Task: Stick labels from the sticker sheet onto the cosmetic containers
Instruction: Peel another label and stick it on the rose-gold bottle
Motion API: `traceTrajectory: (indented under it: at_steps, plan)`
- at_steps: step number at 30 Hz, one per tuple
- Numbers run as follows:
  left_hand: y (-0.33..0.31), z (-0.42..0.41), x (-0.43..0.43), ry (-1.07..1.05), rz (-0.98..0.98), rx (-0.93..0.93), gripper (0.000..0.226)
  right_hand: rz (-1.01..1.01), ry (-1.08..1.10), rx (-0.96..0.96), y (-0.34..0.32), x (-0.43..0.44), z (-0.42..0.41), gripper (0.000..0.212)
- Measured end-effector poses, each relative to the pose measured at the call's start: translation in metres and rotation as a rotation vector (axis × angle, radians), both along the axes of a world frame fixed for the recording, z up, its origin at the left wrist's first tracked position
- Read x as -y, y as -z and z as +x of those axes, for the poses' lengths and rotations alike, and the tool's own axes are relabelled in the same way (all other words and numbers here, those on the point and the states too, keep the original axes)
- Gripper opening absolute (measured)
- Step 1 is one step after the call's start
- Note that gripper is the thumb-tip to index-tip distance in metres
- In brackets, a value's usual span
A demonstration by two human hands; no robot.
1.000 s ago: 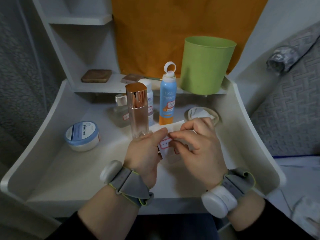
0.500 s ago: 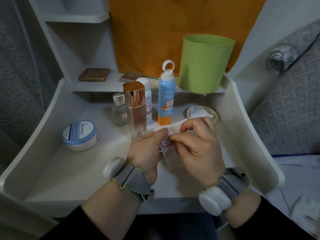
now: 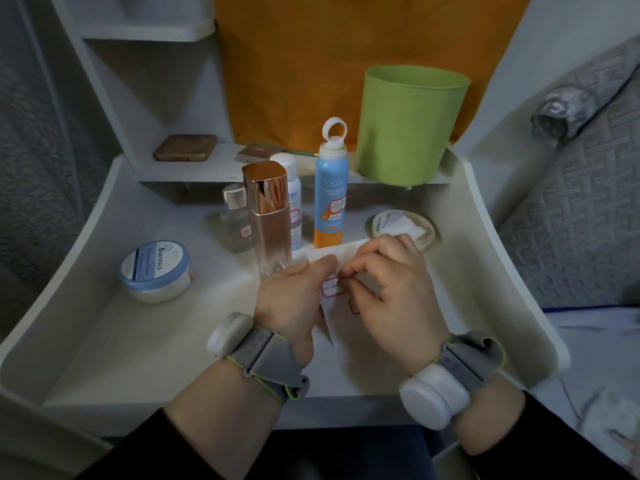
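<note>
On the white curved desk, a tall glass bottle with rose-gold cap is standing just behind the hands. The left hand is holding the white paper sticker sheet above the desk, and the right hand is pinching a red-bordered label on it.

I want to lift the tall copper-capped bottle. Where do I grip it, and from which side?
Probably take the bottle by its straight glass body, below the cap, from the front left. It stands upright; a small clear bottle and a white bottle crowd its back, and the spray can stands to its right.
</note>
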State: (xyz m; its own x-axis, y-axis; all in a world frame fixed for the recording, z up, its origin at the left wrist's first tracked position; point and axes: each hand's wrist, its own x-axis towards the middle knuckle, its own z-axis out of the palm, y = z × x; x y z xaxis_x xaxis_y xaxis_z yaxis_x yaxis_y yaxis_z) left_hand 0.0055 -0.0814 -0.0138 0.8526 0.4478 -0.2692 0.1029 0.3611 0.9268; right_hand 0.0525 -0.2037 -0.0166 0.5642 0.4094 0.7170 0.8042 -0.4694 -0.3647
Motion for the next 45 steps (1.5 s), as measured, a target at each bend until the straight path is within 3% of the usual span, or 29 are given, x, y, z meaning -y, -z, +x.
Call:
traceTrajectory:
  at_steps: [4,9,19,22,27,32,36,41,45]
  plan:
    - [-0.001,0.004,-0.002,-0.014,-0.009,-0.034,0.012,-0.081,0.010,0.041,0.001,0.000,-0.003,0.009]
    - [0.000,0.004,-0.002,-0.013,-0.094,-0.038,0.010,-0.162,0.006,0.062,0.002,0.001,-0.005,0.007]
    - [0.012,0.008,-0.010,-0.004,-0.035,-0.067,0.026,-0.179,-0.155,0.047,0.000,0.008,-0.005,0.005]
    - [0.015,0.010,-0.010,-0.016,-0.024,-0.098,0.040,-0.132,-0.217,-0.050,0.000,0.010,-0.005,0.004]
    - [0.019,0.013,-0.014,-0.011,-0.031,-0.077,0.036,0.103,-0.370,-0.350,-0.006,0.011,-0.007,0.006]
    - [0.018,0.012,-0.016,0.042,0.148,-0.083,0.011,0.207,-0.264,-0.461,-0.005,0.006,-0.001,0.009]
    - [0.013,0.005,-0.023,0.075,0.310,-0.075,0.012,0.203,-0.146,-0.610,0.004,-0.001,0.005,0.013]
    - [-0.002,-0.008,-0.032,0.016,0.373,-0.124,0.024,0.200,-0.074,-0.617,0.008,-0.007,0.010,0.016]
    - [-0.003,-0.014,-0.055,-0.142,0.738,-0.212,0.048,0.259,-0.177,-0.638,0.000,-0.013,0.012,0.017]
